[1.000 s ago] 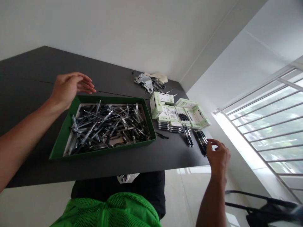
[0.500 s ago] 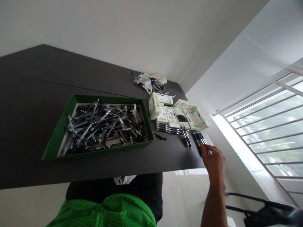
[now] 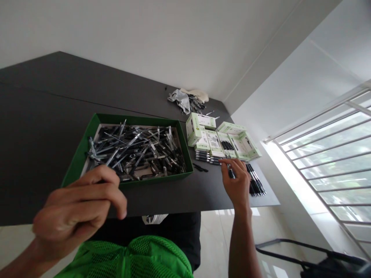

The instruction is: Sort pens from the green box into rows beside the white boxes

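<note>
My right hand is over the loose pens in front of the light-green boxes. Its thumb and fingers close around them, and the fingers partly hide them. To its right, a row of black-and-clear pens lies side by side near the table edge. My left hand hovers at the near left corner of a green tray, fingers loosely bent and apart, with nothing visible in them. A jumble of pens and clear pen parts fills the tray.
Light-green boxes stand right of the tray, one holding several black pens. Stacked pens lie before them, and a black pen lies beside the tray. Behind are a grey-white cloth and more pens. A barred window is at right.
My right hand has moved left from the row of pens at the right to the loose pens before the boxes. My left hand has come into view at the lower left.
</note>
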Demonstrator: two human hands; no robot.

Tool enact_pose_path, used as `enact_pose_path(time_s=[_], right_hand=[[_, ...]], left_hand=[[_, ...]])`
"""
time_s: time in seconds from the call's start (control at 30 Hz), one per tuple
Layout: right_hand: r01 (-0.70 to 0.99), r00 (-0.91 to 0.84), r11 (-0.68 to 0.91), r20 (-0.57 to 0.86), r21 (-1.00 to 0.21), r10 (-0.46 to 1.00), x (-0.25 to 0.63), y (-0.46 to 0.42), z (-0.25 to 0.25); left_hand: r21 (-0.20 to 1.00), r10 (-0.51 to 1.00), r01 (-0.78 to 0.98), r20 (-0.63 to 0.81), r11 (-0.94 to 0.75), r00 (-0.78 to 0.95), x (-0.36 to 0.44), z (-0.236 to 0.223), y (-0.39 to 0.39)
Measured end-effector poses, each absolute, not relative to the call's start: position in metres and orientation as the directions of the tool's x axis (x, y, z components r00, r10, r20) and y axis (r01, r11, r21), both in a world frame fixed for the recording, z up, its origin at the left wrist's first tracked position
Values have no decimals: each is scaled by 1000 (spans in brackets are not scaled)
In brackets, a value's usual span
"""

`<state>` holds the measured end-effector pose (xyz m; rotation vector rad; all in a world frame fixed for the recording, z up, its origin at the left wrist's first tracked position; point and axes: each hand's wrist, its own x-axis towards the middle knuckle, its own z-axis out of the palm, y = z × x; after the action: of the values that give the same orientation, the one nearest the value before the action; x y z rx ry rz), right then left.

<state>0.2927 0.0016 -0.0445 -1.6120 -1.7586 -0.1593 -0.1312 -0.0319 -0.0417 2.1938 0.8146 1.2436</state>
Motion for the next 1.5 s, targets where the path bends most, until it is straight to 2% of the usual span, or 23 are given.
enact_pose_path(time_s=[0.1,0.3,0.43,0.57,0.8,0.97,1.17,1.3,1.4,1.5], right_hand=[[927,58,164,559,-338,827,301,8,-49],[957,11,132,485,-260,874,322,13,-66],[961,64,84,506,-264,860,334,14,-66],[952,197,-16,572,-306,796,347,16,-58],[926,309,-91,595,-367,741,373,19,-58],[912,327,-112,533,-396,780,372,13,-74],[910,410,-342,386,-236,826,356,4,-85],[885,463,-414,309,-213,831,353,5,-86],[881,465,-389,340,-269,818,349,3,-80],[871,419,-241,391,-428,820,335,-5,-68]], left_hand=[[688,705,188,630,-701,326,-95,-24,-27],[703,668,89,618,-705,414,-83,-38,-27],[710,647,107,555,-696,523,-85,-54,-28],[679,581,138,484,-721,654,-80,-65,-31],[660,620,248,416,-709,666,-73,-87,-34],[713,700,276,404,-645,589,-71,-97,-39],[785,708,207,368,-584,602,-67,-100,-44],[758,665,164,419,-631,619,-61,-97,-48],[726,643,161,455,-669,616,-55,-91,-50],[748,685,174,453,-640,570,-49,-82,-51]])
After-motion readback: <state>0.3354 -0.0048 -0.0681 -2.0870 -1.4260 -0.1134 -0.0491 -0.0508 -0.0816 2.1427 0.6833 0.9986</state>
